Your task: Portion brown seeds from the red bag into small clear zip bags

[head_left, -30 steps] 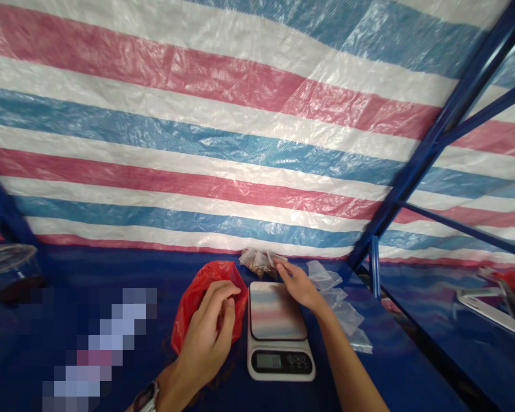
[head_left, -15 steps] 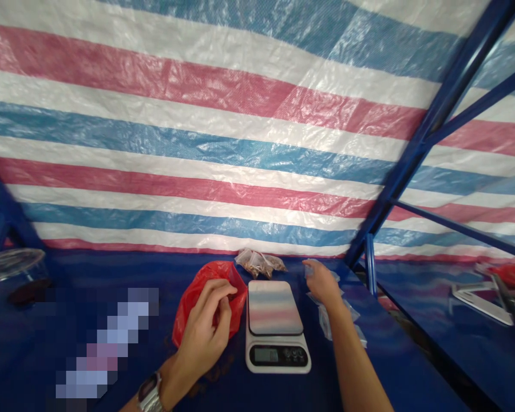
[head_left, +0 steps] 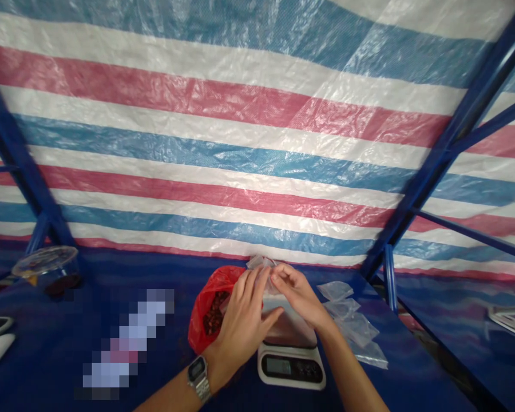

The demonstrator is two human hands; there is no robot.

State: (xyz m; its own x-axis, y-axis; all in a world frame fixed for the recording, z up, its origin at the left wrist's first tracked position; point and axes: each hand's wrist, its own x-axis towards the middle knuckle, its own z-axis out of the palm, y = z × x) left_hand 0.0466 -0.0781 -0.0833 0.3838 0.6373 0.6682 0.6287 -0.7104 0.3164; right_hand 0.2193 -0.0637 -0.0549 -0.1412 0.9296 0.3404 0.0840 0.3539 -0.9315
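Observation:
Over the digital scale (head_left: 292, 369), my right hand (head_left: 298, 292) pinches a small clear plastic bag (head_left: 271, 273), partly hidden by the fingers. My left hand (head_left: 249, 315) is beside it with fingers stretched out and thumb apart, its fingertips close to or touching the clear bag. Left of the scale stands an open red plastic bag (head_left: 197, 320) holding small brown pieces; my left hand covers its right side. Several flat clear zip bags (head_left: 360, 332) lie to the right of my right forearm. Behind my fingers, the filled clear bags (head_left: 255, 261) show only in part.
A clear round tub (head_left: 47, 266) sits at the left on the blue table (head_left: 163, 269). White devices lie at the left and right edges. Blue metal posts (head_left: 416, 189) and a striped tarp (head_left: 240, 143) enclose the back. One strip at left is pixelated.
My right hand has come from the pile of flat bags to above the scale with a clear bag. My left hand has left the red bag's mouth and met it there. The view shifted slightly.

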